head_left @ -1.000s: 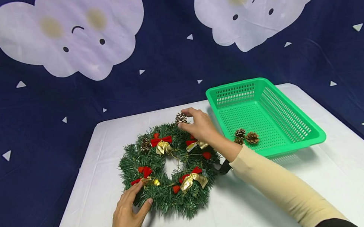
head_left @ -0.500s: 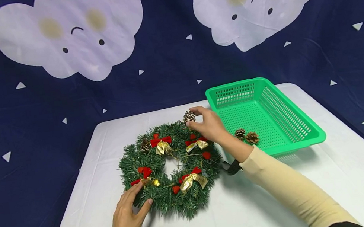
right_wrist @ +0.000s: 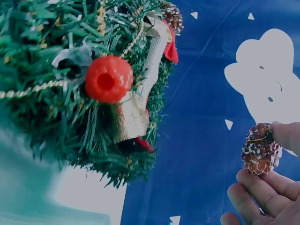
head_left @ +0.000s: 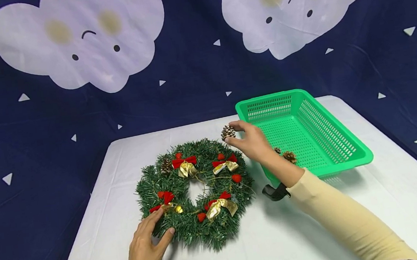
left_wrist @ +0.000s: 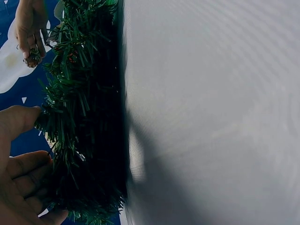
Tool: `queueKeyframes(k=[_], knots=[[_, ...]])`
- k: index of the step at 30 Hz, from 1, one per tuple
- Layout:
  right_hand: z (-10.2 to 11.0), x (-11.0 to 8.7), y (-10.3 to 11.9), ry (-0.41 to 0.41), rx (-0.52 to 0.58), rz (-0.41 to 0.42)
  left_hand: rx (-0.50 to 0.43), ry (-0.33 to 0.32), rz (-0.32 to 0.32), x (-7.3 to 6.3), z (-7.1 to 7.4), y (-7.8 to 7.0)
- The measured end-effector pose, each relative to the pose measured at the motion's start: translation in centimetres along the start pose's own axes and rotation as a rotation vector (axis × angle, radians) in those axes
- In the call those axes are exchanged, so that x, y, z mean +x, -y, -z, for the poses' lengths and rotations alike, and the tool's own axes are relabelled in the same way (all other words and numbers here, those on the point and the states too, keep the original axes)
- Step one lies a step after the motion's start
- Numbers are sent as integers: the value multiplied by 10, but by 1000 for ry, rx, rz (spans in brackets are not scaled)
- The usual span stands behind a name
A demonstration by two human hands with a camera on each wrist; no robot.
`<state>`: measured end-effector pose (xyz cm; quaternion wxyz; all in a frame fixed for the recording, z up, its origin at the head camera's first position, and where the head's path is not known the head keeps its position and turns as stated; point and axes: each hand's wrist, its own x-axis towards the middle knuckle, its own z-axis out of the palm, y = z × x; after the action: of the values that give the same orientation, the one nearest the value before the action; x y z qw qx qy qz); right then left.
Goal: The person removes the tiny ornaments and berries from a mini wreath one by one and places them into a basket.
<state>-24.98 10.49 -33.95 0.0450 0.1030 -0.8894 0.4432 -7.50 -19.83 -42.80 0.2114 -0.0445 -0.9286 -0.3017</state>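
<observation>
In the head view, my right hand [head_left: 250,141] pinches a pine cone [head_left: 228,132] between thumb and fingers, at the basket's left rim. The cone's brown scales have white tips, and the right wrist view shows a thin gold loop round this pine cone [right_wrist: 260,149]. A green Christmas wreath [head_left: 201,233] lies on the table, with red-and-gold bows, red berries and a bead string. My left hand [head_left: 144,244] holds the wreath's lower left side, thumb and fingers resting over the greenery. Another pine cone [head_left: 166,166] sits at the wreath's upper left.
A green plastic basket [head_left: 315,172] stands at the table's right, with a few pine cones [head_left: 289,156] in its near left corner, partly hidden by the right forearm. A white cloth covers the table [head_left: 100,228]. Behind hangs a dark blue curtain [head_left: 190,42] with clouds.
My right hand has moved right with the pine cone, from behind the wreath to the basket's left rim. The wreath and my left hand have stayed in place.
</observation>
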Motion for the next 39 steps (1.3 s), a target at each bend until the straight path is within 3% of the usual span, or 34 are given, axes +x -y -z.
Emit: queueKeyframes(k=[29, 39], knots=[[36, -11, -36, -15, -20, -54, 2, 20, 21, 0, 1, 1], [48, -14, -53, -9, -74, -73, 4, 29, 32, 0, 1, 0]])
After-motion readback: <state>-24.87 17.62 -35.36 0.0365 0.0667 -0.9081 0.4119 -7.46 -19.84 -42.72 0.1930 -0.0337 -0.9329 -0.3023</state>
